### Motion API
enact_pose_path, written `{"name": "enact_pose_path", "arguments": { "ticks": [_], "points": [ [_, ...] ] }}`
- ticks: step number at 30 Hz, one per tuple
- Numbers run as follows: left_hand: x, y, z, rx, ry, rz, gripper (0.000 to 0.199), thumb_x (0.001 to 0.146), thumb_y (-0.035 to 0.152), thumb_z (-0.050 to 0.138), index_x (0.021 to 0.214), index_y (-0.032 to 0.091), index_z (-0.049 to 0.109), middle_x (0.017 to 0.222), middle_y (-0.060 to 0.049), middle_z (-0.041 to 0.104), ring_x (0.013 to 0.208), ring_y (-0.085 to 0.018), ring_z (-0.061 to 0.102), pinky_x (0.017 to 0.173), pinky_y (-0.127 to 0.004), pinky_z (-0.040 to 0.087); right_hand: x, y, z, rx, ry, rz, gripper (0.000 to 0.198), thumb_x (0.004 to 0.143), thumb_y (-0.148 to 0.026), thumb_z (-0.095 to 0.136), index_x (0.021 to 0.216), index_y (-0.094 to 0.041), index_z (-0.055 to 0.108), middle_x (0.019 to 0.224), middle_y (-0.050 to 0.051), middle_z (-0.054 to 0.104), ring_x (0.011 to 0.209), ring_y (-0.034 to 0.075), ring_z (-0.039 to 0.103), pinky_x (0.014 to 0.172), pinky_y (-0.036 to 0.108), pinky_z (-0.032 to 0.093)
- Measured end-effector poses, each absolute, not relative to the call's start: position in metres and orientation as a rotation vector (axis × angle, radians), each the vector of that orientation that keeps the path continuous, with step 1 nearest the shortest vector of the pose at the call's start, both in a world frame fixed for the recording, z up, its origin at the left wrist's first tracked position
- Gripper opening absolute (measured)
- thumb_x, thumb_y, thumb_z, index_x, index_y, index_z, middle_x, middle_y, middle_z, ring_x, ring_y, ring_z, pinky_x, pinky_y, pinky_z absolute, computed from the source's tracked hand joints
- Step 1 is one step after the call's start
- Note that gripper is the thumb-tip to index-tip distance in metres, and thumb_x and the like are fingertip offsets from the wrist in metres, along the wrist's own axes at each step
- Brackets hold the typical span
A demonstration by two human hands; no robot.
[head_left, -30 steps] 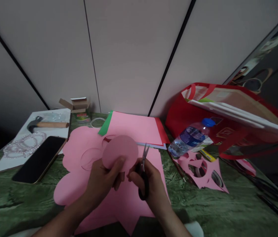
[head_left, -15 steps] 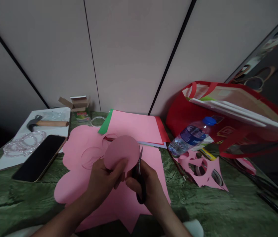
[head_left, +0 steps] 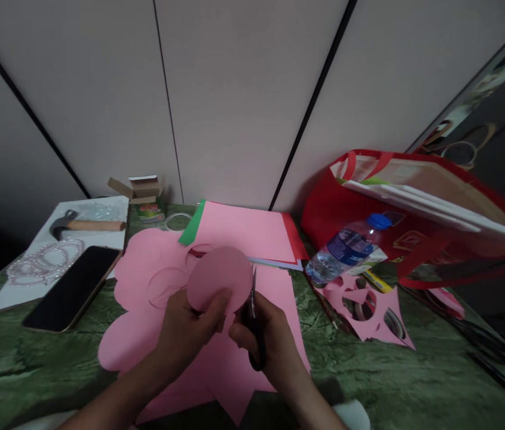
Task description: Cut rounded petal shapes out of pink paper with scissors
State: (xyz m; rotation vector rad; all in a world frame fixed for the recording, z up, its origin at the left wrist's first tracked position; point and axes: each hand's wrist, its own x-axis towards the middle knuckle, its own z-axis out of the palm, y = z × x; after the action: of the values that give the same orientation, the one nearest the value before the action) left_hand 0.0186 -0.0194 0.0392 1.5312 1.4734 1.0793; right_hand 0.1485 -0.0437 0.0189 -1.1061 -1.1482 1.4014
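Observation:
Between thumb and fingers, my left hand [head_left: 189, 325] pinches a round pink paper disc [head_left: 219, 276], held up over the table. My right hand [head_left: 268, 334] grips black-handled scissors [head_left: 254, 328], blades pointing upward along the disc's right edge. Whether the blades touch the paper I cannot tell. Beneath both hands lie large pink paper sheets [head_left: 274, 334] with scalloped outlines on the left. Curved cut lines show in the pink paper just left of the disc.
Left are a black phone [head_left: 73, 289], a hammer [head_left: 95, 226] and bead strings [head_left: 46, 263]. Coloured sheets [head_left: 247, 230] lie behind. On the right stand a water bottle [head_left: 346, 248] and red bag [head_left: 328, 197], with pink paper scraps [head_left: 386, 310] and an open small box [head_left: 147, 200] farther left.
The disc has shifted very slightly left in my left hand's grip. The scissors stay at its right edge, and the rest looks the same.

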Motion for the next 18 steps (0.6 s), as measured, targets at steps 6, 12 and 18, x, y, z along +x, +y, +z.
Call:
{"name": "enact_pose_path", "arguments": {
  "ticks": [6,12,18],
  "points": [
    [0.0163,-0.0175,0.0409,1.461,1.498,1.057,0.043,0.07,0.038,0.054,0.032,0.02,0.043,0.028,0.006,0.04,0.028,-0.007,0.036,0.031,-0.019,0.027,0.1472,-0.0432,0.0172,-1.123,-1.09,1.435,0.026,0.064,-0.033,0.07,0.072,-0.019,0.05,0.053,-0.008,0.046,0.046,0.008,0.036,0.045,0.021,0.028],
    [0.014,-0.0158,0.0403,1.416,1.484,1.013,0.04,0.068,0.038,0.055,0.036,0.019,0.042,0.032,0.006,0.038,0.032,-0.007,0.033,0.032,-0.019,0.024,0.1497,-0.0423,0.0225,-1.112,-1.159,1.386,0.021,0.064,-0.024,0.069,0.073,-0.019,0.05,0.06,-0.005,0.05,0.053,0.01,0.04,0.048,0.022,0.033],
    [0.0135,-0.0159,0.0417,1.481,1.445,1.017,0.037,0.066,0.037,0.056,0.037,0.02,0.038,0.035,0.007,0.034,0.035,-0.006,0.03,0.033,-0.019,0.022,0.1496,-0.0422,0.0221,-1.101,-1.141,1.4,0.022,0.06,-0.018,0.069,0.071,-0.019,0.051,0.059,-0.006,0.05,0.053,0.01,0.042,0.048,0.022,0.034]
  ]
}}
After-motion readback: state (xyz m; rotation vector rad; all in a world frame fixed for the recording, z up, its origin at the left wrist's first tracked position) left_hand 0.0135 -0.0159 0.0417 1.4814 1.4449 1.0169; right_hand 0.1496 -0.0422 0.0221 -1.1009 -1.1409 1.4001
